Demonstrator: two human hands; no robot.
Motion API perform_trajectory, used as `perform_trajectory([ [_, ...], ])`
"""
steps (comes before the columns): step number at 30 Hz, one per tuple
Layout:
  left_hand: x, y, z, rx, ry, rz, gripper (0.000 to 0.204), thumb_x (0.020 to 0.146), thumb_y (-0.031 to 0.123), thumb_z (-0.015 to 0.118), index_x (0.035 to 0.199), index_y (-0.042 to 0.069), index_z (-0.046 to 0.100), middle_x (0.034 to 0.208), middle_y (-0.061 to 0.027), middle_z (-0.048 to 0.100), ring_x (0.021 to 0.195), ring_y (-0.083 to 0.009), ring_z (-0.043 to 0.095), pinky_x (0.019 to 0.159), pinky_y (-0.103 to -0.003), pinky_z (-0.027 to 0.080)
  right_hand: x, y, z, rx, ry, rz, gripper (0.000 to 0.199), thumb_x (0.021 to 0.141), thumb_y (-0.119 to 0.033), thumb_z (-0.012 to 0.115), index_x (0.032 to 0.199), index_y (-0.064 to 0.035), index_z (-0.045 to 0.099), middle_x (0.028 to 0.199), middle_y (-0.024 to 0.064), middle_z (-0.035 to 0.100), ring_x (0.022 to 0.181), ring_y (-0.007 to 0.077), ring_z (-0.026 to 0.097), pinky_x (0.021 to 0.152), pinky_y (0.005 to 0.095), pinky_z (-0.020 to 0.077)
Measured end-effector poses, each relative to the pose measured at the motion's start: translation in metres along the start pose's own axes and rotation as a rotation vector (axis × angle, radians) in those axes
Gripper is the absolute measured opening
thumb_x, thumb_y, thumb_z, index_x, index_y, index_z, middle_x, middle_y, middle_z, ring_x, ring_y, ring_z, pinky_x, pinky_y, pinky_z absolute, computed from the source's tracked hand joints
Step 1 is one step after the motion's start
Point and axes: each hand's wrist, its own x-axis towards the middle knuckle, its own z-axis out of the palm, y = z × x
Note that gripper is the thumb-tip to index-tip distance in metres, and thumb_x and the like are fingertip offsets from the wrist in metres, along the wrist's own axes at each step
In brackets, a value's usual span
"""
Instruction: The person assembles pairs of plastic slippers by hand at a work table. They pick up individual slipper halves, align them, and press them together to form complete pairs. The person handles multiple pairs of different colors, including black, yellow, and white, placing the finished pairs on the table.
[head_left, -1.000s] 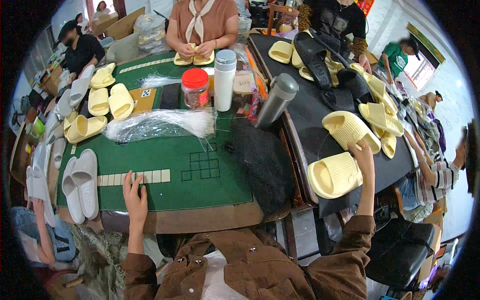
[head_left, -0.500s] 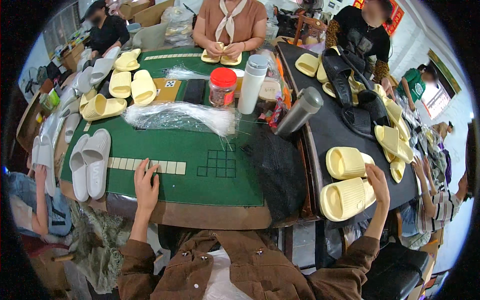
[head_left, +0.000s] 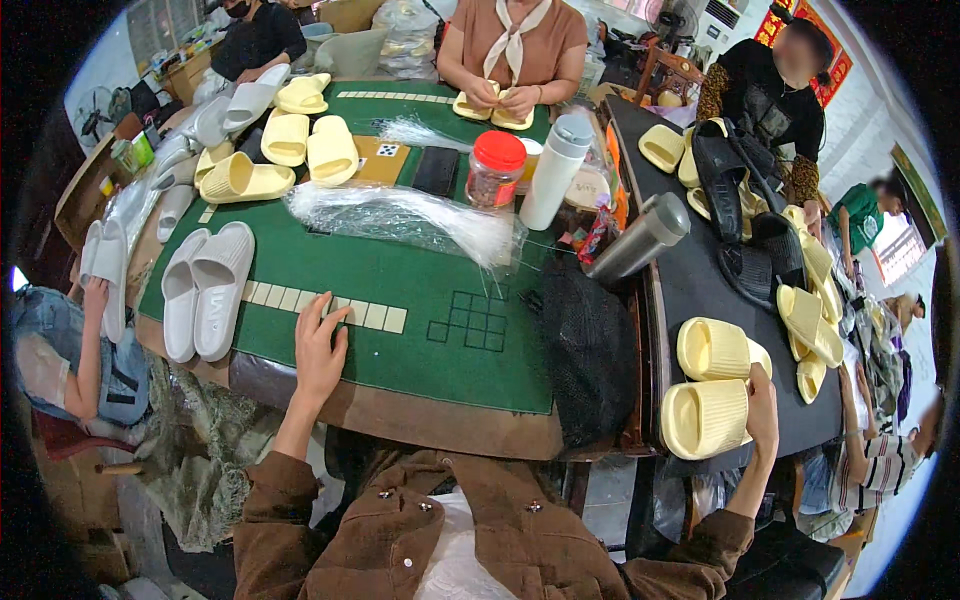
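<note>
My left hand (head_left: 321, 350) rests on the green mat (head_left: 400, 375), fingers bent a little and apart, holding nothing. Its fingertips touch or nearly touch a row of pale square tiles (head_left: 385, 317). My right hand (head_left: 763, 412) is closed round the heel end of the nearer pale-yellow slipper (head_left: 705, 418) on the black table; its fingertips are partly hidden. Just behind lies the matching yellow slipper (head_left: 713, 348), toe to the left. A pair of light-grey slippers (head_left: 222, 285) stands left of my left hand.
A bundle of clear plastic strands (head_left: 400, 218) lies across the mat. Beyond it stand a red-lidded jar (head_left: 496, 170), a white bottle (head_left: 556, 172) and a steel flask (head_left: 640, 238). Black slippers (head_left: 722, 190) lie among yellow ones at right. Other people sit around, one handling yellow slippers.
My right hand has moved nearer and closed round the nearer yellow slipper's heel. My left hand stays by the tiles. The whole view has turned, shifting the scene to the right.
</note>
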Motion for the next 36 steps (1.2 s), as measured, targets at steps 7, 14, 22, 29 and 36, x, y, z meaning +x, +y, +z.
perform_trajectory([
  [7,0.001,0.0,0.003,-0.009,0.015,0.009,0.033,0.083,-0.001,0.062,0.115,0.007,0.064,0.136,-0.0157,0.049,0.129,-0.0365,0.042,0.107,-0.046,0.035,-0.011,-0.002,0.024,0.142,0.028,0.114,0.035,0.077,-0.018,0.072,0.108,-0.0025,0.066,0.094,0.0088,0.071,0.082,0.0144,0.064,0.073,0.0286,0.0475],
  [14,-0.001,-0.002,0.004,0.007,0.037,0.021,0.032,0.083,0.0,0.063,0.114,0.007,0.064,0.135,-0.0157,0.049,0.128,-0.0377,0.042,0.106,-0.048,0.034,-0.029,-0.079,0.048,0.292,-0.214,0.079,0.038,0.074,-0.005,0.073,0.112,-0.0002,0.066,0.104,0.0124,0.072,0.092,0.0208,0.068,0.08,0.0322,0.0521],
  [22,0.001,-0.006,0.004,-0.009,0.011,0.039,0.032,0.084,0.003,0.062,0.115,0.008,0.063,0.136,-0.0164,0.048,0.129,-0.0389,0.041,0.107,-0.049,0.033,-0.022,-0.224,0.123,0.619,-0.447,-0.177,0.033,0.079,-0.006,0.068,0.111,0.0021,0.066,0.108,0.0153,0.069,0.1,0.0193,0.066,0.083,0.0311,0.0513],
  [29,0.0,-0.002,0.005,0.004,-0.008,0.007,0.035,0.085,0.003,0.062,0.118,0.01,0.061,0.139,-0.0129,0.045,0.13,-0.0373,0.04,0.109,-0.05,0.032,-0.01,-0.272,0.222,1.023,-0.531,0.272,0.024,0.091,-0.009,0.06,0.109,0.0059,0.059,0.097,0.0072,0.065,0.078,0.0113,0.059,0.07,0.0278,0.0481],
  [36,0.001,0.003,-0.002,-0.164,0.039,-0.043,0.036,0.086,0.001,0.06,0.122,0.006,0.06,0.138,-0.0159,0.047,0.128,-0.0347,0.044,0.106,-0.044,0.037,-0.012,-0.267,0.249,1.165,-0.56,0.195,0.029,0.089,-0.008,0.055,0.116,0.0002,0.058,0.085,0.0002,0.058,0.074,0.0059,0.051,0.064,0.0194,0.039],
])
